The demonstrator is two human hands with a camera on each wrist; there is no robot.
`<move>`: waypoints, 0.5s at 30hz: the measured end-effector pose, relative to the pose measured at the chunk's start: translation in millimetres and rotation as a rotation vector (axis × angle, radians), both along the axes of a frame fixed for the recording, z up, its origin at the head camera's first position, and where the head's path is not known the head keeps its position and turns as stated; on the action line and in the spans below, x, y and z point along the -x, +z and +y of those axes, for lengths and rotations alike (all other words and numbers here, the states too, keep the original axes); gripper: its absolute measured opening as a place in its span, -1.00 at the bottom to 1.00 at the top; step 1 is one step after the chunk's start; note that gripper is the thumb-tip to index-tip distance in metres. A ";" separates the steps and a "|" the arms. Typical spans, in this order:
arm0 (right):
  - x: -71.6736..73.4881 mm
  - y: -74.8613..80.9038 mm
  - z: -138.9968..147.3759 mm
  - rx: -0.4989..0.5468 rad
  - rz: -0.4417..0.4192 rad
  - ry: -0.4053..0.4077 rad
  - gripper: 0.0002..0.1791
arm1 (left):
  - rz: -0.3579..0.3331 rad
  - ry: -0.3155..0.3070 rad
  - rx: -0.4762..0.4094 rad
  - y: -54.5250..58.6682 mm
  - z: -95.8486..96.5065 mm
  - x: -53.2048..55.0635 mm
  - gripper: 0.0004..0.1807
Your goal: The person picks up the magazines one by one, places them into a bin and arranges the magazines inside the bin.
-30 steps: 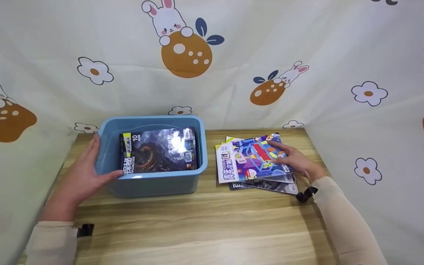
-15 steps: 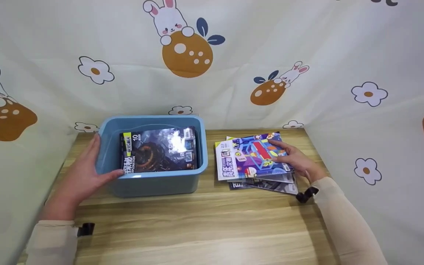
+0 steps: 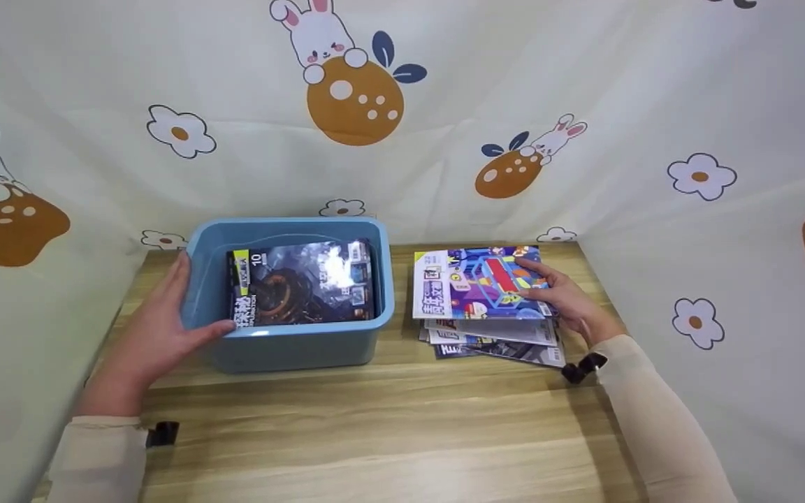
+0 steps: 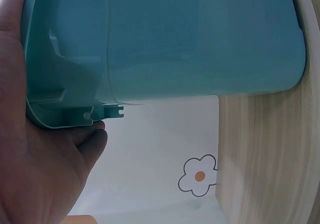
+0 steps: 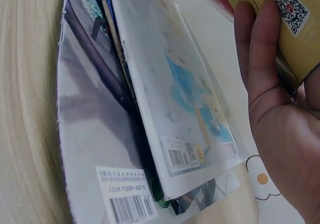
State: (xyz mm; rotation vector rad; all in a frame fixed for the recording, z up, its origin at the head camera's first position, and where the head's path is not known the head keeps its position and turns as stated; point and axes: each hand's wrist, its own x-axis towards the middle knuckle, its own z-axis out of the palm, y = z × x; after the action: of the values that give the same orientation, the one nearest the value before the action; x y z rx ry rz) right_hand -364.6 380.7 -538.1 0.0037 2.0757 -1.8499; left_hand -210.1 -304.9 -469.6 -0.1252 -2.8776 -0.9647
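My left hand (image 3: 154, 332) holds the left front corner of a blue plastic bin (image 3: 298, 349), the thumb along the front rim and the fingers at the left side. In the left wrist view the bin's wall (image 4: 200, 39) fills the upper part. A dark-covered magazine (image 3: 305, 286) lies face up inside the bin. On the right, my right hand (image 3: 570, 304) pinches a colourful magazine (image 3: 472, 286) by its right edge. Its yellow back cover (image 5: 295, 29) with a QR code shows in the right wrist view, raised off the pile of magazines (image 3: 500, 346) under it.
The wooden table (image 3: 346, 433) spreads in front of the bin. A pale cloth with rabbits and flowers (image 3: 444, 140) hangs behind and at both sides, close to the table's back edge. The lower magazines (image 5: 100, 124) lie unevenly fanned.
The colourful magazine has lifted and shifted back with my right hand, uncovering more of the magazines below. My left hand and the bin have stayed in place.
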 end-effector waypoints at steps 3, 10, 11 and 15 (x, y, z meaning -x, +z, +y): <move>-0.4 2.0 -0.2 0.029 0.010 -0.008 -0.08 | 0.016 -0.011 0.003 -0.2 0.2 -0.1 0.50; -1.2 9.9 -2.9 0.051 0.017 -0.018 -0.09 | 0.018 -0.010 -0.004 0.5 0.2 -0.8 0.50; -1.5 11.2 -3.8 0.052 0.018 -0.020 -0.09 | 0.016 -0.007 -0.005 0.5 0.1 -0.9 0.50; -2.5 16.9 -6.7 0.046 0.011 -0.042 -0.10 | 0.007 -0.001 -0.001 0.3 0.2 -1.0 0.50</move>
State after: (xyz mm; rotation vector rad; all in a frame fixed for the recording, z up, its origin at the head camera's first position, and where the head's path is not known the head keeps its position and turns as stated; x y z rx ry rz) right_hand -362.1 374.0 -521.2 0.0255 2.0556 -1.9259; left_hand -209.1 -304.7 -469.3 -0.1301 -2.8706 -0.9646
